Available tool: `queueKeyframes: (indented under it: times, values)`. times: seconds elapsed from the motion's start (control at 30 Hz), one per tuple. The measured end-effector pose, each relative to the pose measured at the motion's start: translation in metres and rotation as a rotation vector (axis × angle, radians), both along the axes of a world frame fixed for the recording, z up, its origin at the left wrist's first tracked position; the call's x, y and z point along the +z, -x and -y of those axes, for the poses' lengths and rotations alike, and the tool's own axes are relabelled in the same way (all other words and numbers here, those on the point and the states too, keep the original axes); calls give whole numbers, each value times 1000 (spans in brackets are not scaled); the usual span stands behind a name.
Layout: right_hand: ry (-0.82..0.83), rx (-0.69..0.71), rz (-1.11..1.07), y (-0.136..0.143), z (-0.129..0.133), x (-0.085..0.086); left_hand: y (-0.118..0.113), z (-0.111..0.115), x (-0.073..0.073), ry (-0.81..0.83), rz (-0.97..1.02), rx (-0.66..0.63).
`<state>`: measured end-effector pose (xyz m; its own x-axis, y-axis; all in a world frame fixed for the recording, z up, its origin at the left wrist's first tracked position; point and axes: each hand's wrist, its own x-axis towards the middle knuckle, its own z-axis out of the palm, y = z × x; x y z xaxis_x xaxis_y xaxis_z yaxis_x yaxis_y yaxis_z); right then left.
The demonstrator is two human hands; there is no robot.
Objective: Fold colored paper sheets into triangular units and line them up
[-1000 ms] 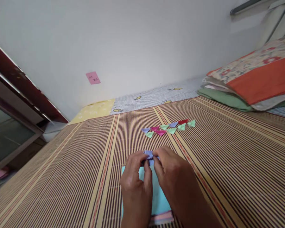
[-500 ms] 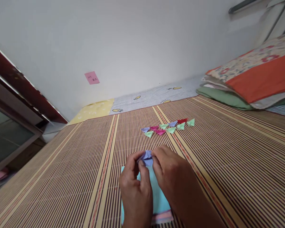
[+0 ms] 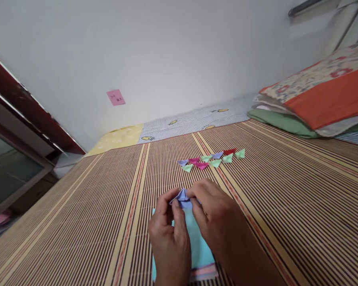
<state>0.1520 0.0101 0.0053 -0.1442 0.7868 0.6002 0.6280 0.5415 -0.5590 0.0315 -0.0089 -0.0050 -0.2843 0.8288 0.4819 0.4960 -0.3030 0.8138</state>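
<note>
A small folded piece of purple paper (image 3: pixel 183 198) is held between both hands. My left hand (image 3: pixel 170 234) pinches its left corner between thumb and fingers. On the other side, the thumb and fingers of my right hand (image 3: pixel 214 210) close on its right part, covering that end. Beneath the hands lies a stack of paper sheets (image 3: pixel 199 238), turquoise on top with pink showing at the near edge. Farther off, several small folded paper boats (image 3: pixel 201 165) in green, pink, purple and red sit in two slanting rows.
A striped bamboo mat (image 3: pixel 274 190) spreads under everything. Folded bedding (image 3: pixel 325 99) is piled at the right by the wall. A pink note (image 3: pixel 115 97) is stuck to the white wall, and a glass-fronted cabinet (image 3: pixel 8 163) stands at the left.
The purple paper has shifted slightly left, and its left side now shows as a raised point. My right fingers have moved a little left along its top edge.
</note>
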Motion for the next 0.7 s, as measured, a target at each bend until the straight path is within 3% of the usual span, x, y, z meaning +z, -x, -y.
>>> queueKeyframes:
  times: [0.17,0.7]
  values:
    - [14,38,5,-1,1,1,2,1,2,13,19,-6]
    - [18,-47,136,4,3,1,1,-1,1,91,120,-59]
